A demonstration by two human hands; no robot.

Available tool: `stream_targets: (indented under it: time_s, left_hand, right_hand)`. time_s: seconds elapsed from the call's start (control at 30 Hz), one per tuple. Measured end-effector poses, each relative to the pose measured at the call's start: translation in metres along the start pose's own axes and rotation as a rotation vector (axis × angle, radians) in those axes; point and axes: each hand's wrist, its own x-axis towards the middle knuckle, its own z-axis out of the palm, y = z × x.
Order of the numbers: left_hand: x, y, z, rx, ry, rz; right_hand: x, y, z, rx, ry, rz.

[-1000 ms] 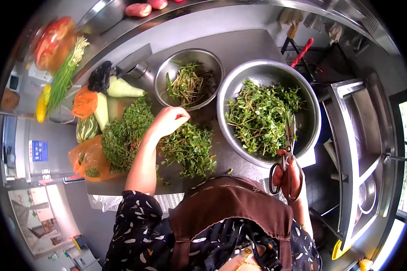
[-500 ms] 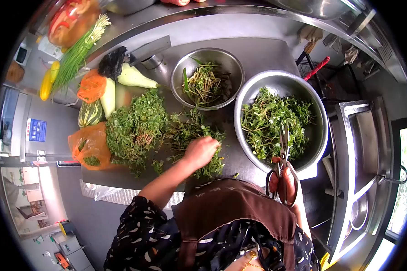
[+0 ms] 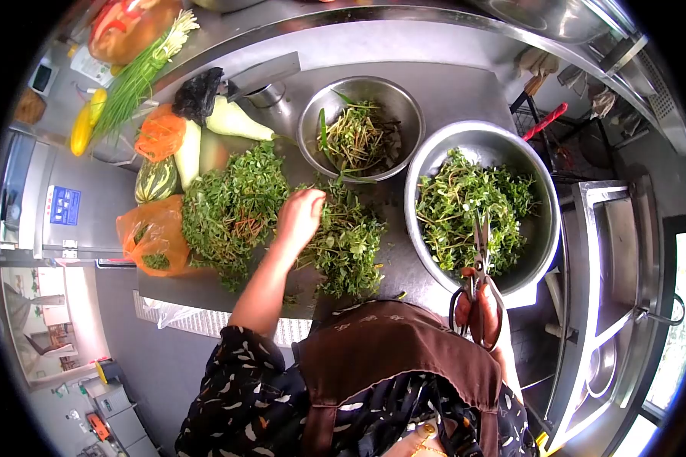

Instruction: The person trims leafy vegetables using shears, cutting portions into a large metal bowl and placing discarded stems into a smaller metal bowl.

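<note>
My left hand [image 3: 302, 215] is closed above the greens, between a large leafy heap [image 3: 232, 206] and a smaller pile [image 3: 351, 247]; what its fingers pinch, if anything, is too small to make out. My right hand [image 3: 483, 314] holds black-handled scissors [image 3: 481, 251], blades pointing away from me over the near rim of a large steel bowl [image 3: 552, 259]. Leafy sprigs [image 3: 472, 206] lie inside that bowl. Behind the smaller pile, a smaller steel bowl [image 3: 415, 114] contains stems and a few long green leaves [image 3: 358, 137].
At the left are an orange bag [image 3: 152, 232], a striped squash [image 3: 156, 181], pale gourds [image 3: 236, 122], a black bag [image 3: 198, 94] and a cleaver [image 3: 270, 70]. Spring onions [image 3: 141, 76] lie on the shelf. A steel sink [image 3: 613, 251] stands at the right.
My left hand dipped to the smaller pile, then moved back up and left toward the large heap. My right hand keeps the scissors at the big bowl. The view has shifted.
</note>
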Motion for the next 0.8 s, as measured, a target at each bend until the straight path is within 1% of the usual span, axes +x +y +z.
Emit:
stream_targets:
  time_s: [0.07, 0.1, 0.13, 0.2, 0.23, 0.33, 0.4, 0.47, 0.5, 0.53, 0.57, 0.6, 0.67, 0.7, 0.77, 0.8]
  left_hand:
    - [0.001, -0.036, 0.002, 0.202, -0.183, -0.015]
    - [-0.002, -0.041, 0.002, 0.292, -0.204, 0.010]
    - [-0.004, -0.045, 0.000, 0.292, -0.203, 0.013]
    - [-0.006, -0.046, -0.003, 0.323, -0.382, -0.135]
    - [-0.007, -0.038, -0.012, 0.304, -0.343, -0.161]
    - [-0.007, -0.025, -0.047, 0.072, -0.233, 0.050]
    - [-0.004, -0.010, -0.070, -0.004, -0.237, 0.054]
    - [-0.002, 0.014, -0.089, -0.214, -0.323, -0.255]
    - [-0.002, 0.019, -0.088, -0.211, -0.322, -0.247]
    - [-0.003, 0.026, -0.086, -0.397, -0.275, -0.221]
    - [-0.002, 0.036, -0.082, -0.588, -0.232, -0.190]
    - [0.000, 0.050, -0.077, -0.706, -0.228, -0.174]
    - [0.003, 0.073, -0.058, -0.797, -0.236, -0.140]
    - [0.005, 0.081, -0.042, -0.890, -0.250, -0.100]
    - [0.010, 0.103, -0.023, -0.835, -0.304, -0.072]
    - [0.012, 0.112, -0.014, -0.805, -0.344, -0.051]
  right_hand:
    - [-0.001, -0.001, -0.001, -0.006, -0.010, -0.006]
    - [-0.002, -0.001, 0.000, -0.017, -0.007, -0.011]
    - [-0.002, -0.002, 0.000, -0.028, -0.005, -0.018]
    - [-0.002, -0.001, 0.000, -0.012, 0.001, -0.030]
    - [-0.002, -0.002, -0.001, 0.003, 0.008, -0.030]
    - [-0.003, -0.001, -0.003, 0.003, 0.032, -0.025]
    - [-0.003, 0.000, -0.003, -0.011, 0.041, -0.020]
    - [-0.002, 0.001, -0.003, -0.110, -0.025, -0.057]
    - [-0.003, -0.007, 0.002, -0.213, -0.072, -0.054]
    - [-0.006, -0.019, 0.009, -0.296, -0.120, -0.001]
    - [-0.001, -0.008, 0.001, -0.383, -0.212, -0.056]
    - [0.004, 0.002, -0.009, -0.473, -0.296, -0.110]
    - [0.002, -0.006, 0.000, -0.432, -0.307, -0.042]
    - [0.001, -0.010, 0.004, -0.412, -0.310, -0.008]
    - [0.000, -0.014, 0.002, -0.445, -0.247, 0.027]
    - [-0.002, -0.017, 0.003, -0.439, -0.181, 0.028]
